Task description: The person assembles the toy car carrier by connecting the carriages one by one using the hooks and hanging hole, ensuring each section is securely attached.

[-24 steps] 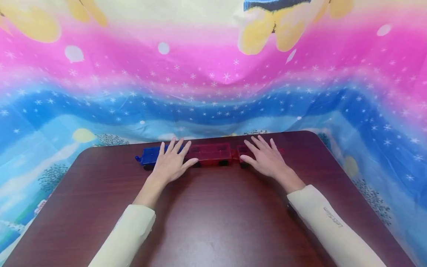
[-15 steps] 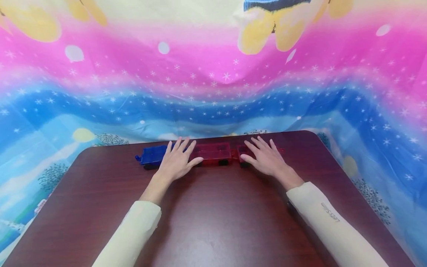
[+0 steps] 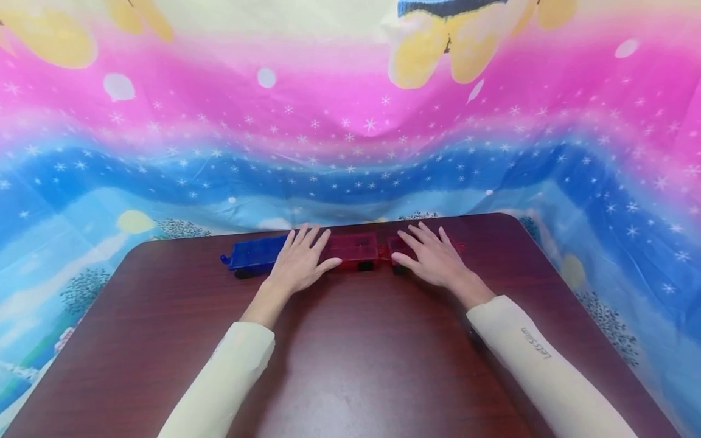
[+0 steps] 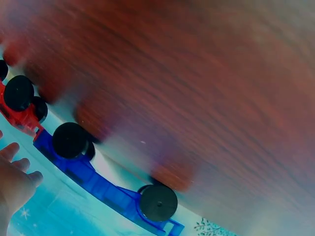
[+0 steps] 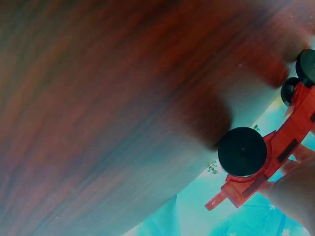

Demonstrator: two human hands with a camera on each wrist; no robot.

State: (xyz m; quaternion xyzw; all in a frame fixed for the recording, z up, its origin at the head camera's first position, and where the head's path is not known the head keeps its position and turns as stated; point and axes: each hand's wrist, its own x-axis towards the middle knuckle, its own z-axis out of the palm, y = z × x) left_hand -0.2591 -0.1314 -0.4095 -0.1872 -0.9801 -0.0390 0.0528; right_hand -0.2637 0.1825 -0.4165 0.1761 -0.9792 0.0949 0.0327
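In the head view, a translucent blue plastic toy wagon (image 3: 254, 252) stands left of centre, in line with a translucent red plastic toy wagon (image 3: 356, 248) at centre and a second, mostly covered red plastic wagon (image 3: 397, 246) right of centre, along the far edge of a dark reddish-brown wooden table (image 3: 350, 365). The left hand (image 3: 298, 264), fingers spread apart, lies over where blue and red meet; the right hand (image 3: 435, 264), fingers likewise spread, lies over the second red wagon. A pink-and-blue snowflake-printed cloth (image 3: 339, 121) fills the upper frame.

In the left wrist view, the blue wagon slants across the lower left on round black wheels (image 4: 158, 202), joined to red at its upper-left end; the left hand's fingertips show at the left edge.

In the right wrist view, the second red wagon slants along the right edge, the right hand partly behind it; whether they touch, I cannot tell.
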